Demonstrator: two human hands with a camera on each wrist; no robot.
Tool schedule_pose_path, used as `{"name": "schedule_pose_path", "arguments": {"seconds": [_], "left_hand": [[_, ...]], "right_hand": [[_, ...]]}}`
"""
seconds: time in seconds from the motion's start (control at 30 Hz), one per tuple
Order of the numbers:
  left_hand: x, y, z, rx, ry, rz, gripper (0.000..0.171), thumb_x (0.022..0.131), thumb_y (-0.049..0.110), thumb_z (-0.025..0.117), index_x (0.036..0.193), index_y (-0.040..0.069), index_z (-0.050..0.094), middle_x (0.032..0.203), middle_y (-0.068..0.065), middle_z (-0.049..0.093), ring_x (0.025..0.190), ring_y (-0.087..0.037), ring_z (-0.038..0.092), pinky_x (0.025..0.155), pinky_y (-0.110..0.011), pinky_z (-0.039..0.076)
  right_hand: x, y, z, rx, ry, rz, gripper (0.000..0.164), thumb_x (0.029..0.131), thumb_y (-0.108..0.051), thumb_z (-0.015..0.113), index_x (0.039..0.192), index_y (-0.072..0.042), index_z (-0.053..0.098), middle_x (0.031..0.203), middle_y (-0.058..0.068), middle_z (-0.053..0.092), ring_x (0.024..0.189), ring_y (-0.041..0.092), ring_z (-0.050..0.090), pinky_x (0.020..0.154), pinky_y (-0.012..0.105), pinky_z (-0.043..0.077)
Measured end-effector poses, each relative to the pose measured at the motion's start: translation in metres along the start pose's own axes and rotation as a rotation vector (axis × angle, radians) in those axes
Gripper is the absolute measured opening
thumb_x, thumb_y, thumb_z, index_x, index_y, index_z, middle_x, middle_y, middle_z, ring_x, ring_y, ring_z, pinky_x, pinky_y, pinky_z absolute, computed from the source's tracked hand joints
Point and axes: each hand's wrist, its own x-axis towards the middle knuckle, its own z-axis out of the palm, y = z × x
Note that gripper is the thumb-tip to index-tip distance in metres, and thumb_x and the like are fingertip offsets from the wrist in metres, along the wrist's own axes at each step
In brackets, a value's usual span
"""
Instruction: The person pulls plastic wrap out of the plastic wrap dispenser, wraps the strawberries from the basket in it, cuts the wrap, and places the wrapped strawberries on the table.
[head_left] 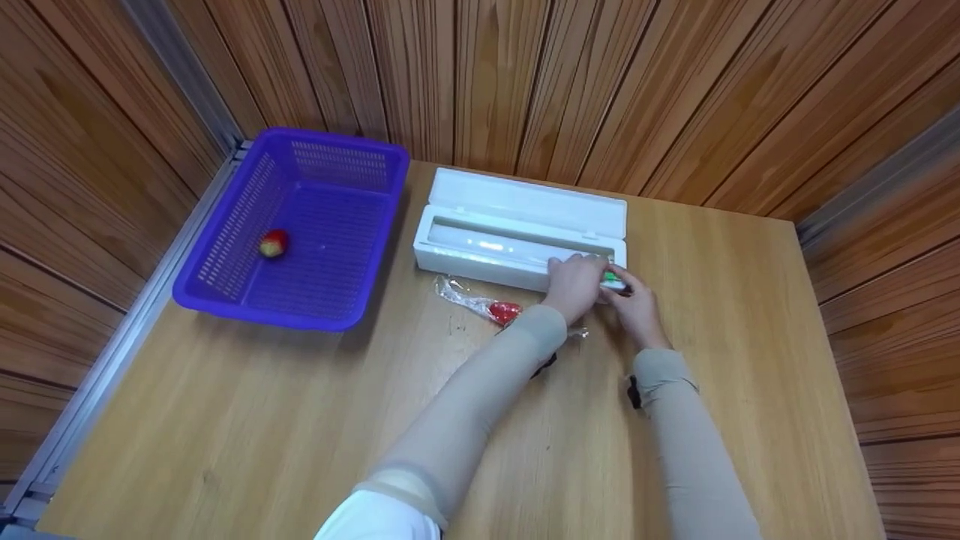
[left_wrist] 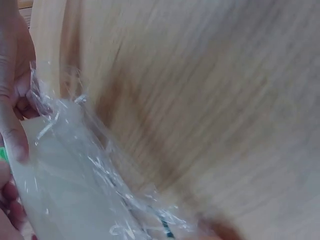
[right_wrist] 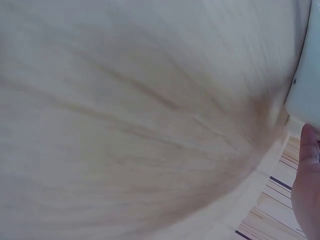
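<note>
A white cling film box stands at the back of the table, lid raised, with a film roll inside. Over its right front edge, my left hand bends its fingers at a small green slide cutter; its fingertips are partly hidden. My right hand grips the box's right end, its thumb along the edge in the left wrist view. A red item in twisted clear film lies before the box, partly behind my left wrist. Crinkled film shows beside the box's pale wall.
A purple basket stands at the left, with one red-and-yellow fruit in it. Wood-plank walls close off the back and both sides of the table. A metal rail follows the left edge.
</note>
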Motion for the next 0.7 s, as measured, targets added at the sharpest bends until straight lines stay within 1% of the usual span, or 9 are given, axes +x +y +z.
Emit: {"name": "schedule_pose_path", "arguments": {"seconds": [0.07,0.17,0.3,0.37,0.47,0.53,0.57,0.63,0.7], "left_hand": [[0.0,-0.004,0.0,0.025,-0.021,0.017,0.038,0.084,0.029,0.055,0.121,0.033,0.047,0.117,0.011,0.056,0.105,-0.012,0.051,0.086,-0.036,0.038],[-0.002,-0.013,-0.001,0.064,-0.023,0.064,0.039,0.087,0.027,0.052,0.125,0.027,0.044,0.123,0.007,0.052,0.111,-0.012,0.049,0.091,-0.032,0.04],[-0.005,-0.022,-0.002,0.049,0.01,0.097,0.036,0.089,0.02,0.049,0.125,0.02,0.045,0.126,0.003,0.049,0.113,-0.013,0.049,0.095,-0.027,0.04],[-0.006,-0.024,-0.003,0.019,0.029,0.098,0.032,0.089,0.019,0.048,0.122,0.018,0.047,0.122,0.003,0.051,0.108,-0.012,0.051,0.093,-0.026,0.043],[-0.006,-0.024,-0.005,-0.026,0.034,0.094,0.032,0.089,0.024,0.048,0.121,0.022,0.047,0.118,0.005,0.052,0.105,-0.012,0.053,0.09,-0.027,0.044],[-0.006,-0.022,-0.006,-0.018,0.011,0.101,0.033,0.089,0.027,0.048,0.122,0.028,0.046,0.117,0.006,0.052,0.104,-0.012,0.053,0.089,-0.029,0.044],[-0.005,-0.02,-0.006,-0.014,-0.007,0.102,0.035,0.089,0.028,0.049,0.123,0.031,0.045,0.119,0.006,0.051,0.106,-0.012,0.051,0.09,-0.031,0.043],[-0.005,-0.018,-0.007,0.025,-0.026,0.107,0.036,0.088,0.028,0.049,0.123,0.036,0.044,0.121,0.005,0.05,0.107,-0.014,0.051,0.09,-0.035,0.042],[-0.004,-0.017,-0.007,0.059,-0.031,0.102,0.036,0.088,0.027,0.049,0.122,0.037,0.044,0.122,0.004,0.049,0.106,-0.014,0.051,0.088,-0.036,0.043]], "right_hand": [[-0.001,0.0,0.0,0.006,-0.005,-0.001,0.052,0.075,-0.038,0.062,0.125,-0.035,0.046,0.141,0.0,0.033,0.128,0.02,0.031,0.103,0.039,0.031],[-0.001,0.001,0.0,0.0,-0.016,-0.027,0.051,0.073,-0.042,0.062,0.122,-0.037,0.048,0.14,-0.001,0.034,0.125,0.019,0.033,0.1,0.038,0.035],[-0.001,0.002,-0.001,-0.011,-0.009,-0.055,0.053,0.071,-0.044,0.063,0.121,-0.036,0.049,0.139,-0.002,0.036,0.124,0.018,0.035,0.1,0.035,0.035],[-0.001,0.003,-0.001,-0.016,0.007,-0.058,0.053,0.07,-0.045,0.064,0.12,-0.035,0.05,0.139,-0.003,0.037,0.123,0.016,0.036,0.099,0.033,0.035],[0.0,0.003,0.0,-0.034,0.023,-0.07,0.054,0.071,-0.043,0.063,0.122,-0.033,0.049,0.137,-0.002,0.039,0.115,0.015,0.04,0.091,0.027,0.04],[0.0,0.003,0.001,-0.045,0.036,-0.073,0.053,0.073,-0.04,0.063,0.124,-0.031,0.049,0.135,-0.001,0.041,0.109,0.015,0.042,0.085,0.023,0.041],[0.0,0.003,0.002,-0.048,0.043,-0.072,0.053,0.074,-0.04,0.063,0.124,-0.03,0.049,0.134,-0.001,0.043,0.108,0.014,0.043,0.083,0.022,0.041],[0.0,0.002,0.004,-0.039,0.046,-0.073,0.053,0.074,-0.038,0.063,0.124,-0.029,0.048,0.132,-0.001,0.044,0.108,0.014,0.043,0.083,0.022,0.041],[0.0,0.002,0.005,-0.021,0.04,-0.074,0.052,0.074,-0.038,0.063,0.123,-0.03,0.049,0.132,-0.002,0.045,0.111,0.013,0.043,0.088,0.025,0.04]]}}
